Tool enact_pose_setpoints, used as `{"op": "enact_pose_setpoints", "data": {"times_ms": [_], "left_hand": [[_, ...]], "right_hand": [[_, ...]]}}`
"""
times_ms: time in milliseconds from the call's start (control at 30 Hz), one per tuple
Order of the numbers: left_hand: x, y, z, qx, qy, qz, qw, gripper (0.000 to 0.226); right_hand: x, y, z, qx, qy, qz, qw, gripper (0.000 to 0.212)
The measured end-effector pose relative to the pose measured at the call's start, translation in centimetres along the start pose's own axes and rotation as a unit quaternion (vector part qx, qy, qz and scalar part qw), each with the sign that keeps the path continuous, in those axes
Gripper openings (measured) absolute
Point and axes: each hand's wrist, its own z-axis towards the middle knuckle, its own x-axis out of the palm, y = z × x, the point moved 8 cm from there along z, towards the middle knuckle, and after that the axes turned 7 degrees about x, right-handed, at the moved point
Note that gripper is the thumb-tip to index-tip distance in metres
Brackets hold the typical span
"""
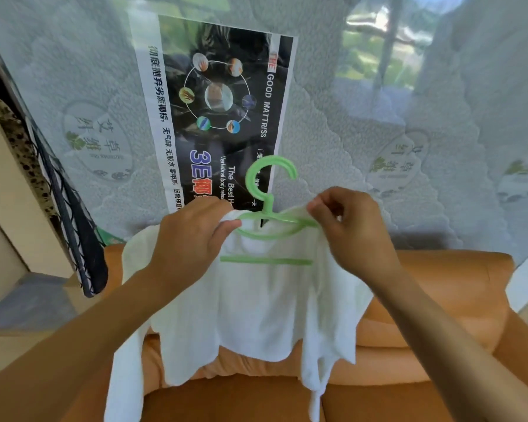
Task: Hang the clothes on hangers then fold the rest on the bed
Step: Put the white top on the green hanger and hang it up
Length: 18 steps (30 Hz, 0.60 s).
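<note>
Both hands are up at the shoulders of the white garment (256, 306), which hangs in the air on the green hanger (268, 205) above the orange sofa (439, 300), in front of the upright mattress (348, 117). Hanger's long axis runs left-right between them, hook up: left hand (192, 239) grips fabric bunched over the left end, right hand (351, 229) pinches fabric at the right end. Each end sits at its own hand, so seating the shoulders looks like a short outward tug per side, no reach.

Smooth green plastic hanger (270, 208), soft white cloth garment (256, 309), glossy orange leather-like sofa (439, 315), plastic-wrapped quilted mattress (73, 86).
</note>
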Motion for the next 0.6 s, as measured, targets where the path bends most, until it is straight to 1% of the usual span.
{"op": "enact_pose_setpoints", "data": {"times_ms": [67, 133, 167, 233, 267, 333, 433, 533, 600], "left_hand": [[0.0, -0.2, 0.2, 0.003, -0.008, -0.008, 1.000, 0.027], [-0.6, 0.6, 0.4, -0.016, -0.024, -0.031, 0.999, 0.026], [-1.1, 1.3, 0.4, -0.031, -0.029, -0.045, 0.998, 0.026], [-2.2, 2.8, 0.2, -0.058, -0.035, -0.074, 0.995, 0.024], [-2.8, 3.4, 0.2, -0.062, -0.037, -0.092, 0.993, 0.021], [-3.6, 4.0, 0.5, -0.056, -0.037, -0.120, 0.991, 0.022], [-3.7, 4.7, 1.0, -0.036, -0.026, -0.147, 0.988, 0.027], [-3.2, 5.6, 1.1, -0.025, -0.006, -0.150, 0.988, 0.034], [-3.0, 6.9, 0.6, -0.026, -0.002, -0.131, 0.991, 0.036]], "right_hand": [[1.2, 2.1, 0.1, -0.017, 0.026, 0.034, 0.999, 0.022], [1.3, 3.7, 0.1, -0.072, 0.052, 0.047, 0.995, 0.012], [0.8, 3.9, 0.2, -0.110, 0.062, 0.026, 0.992, 0.006], [-0.1, 3.3, 0.6, -0.174, 0.104, -0.058, 0.977, 0.025], [-0.4, 2.3, 0.9, -0.175, 0.137, -0.097, 0.970, 0.029], [-0.9, 0.6, 1.4, -0.155, 0.179, -0.132, 0.963, 0.018], [-1.3, -0.2, 1.5, -0.155, 0.158, -0.103, 0.970, 0.036], [-1.8, 0.1, 0.9, -0.166, 0.128, -0.080, 0.974, 0.036], [-2.5, -0.1, 0.8, -0.152, 0.116, -0.061, 0.980, 0.035]]}}
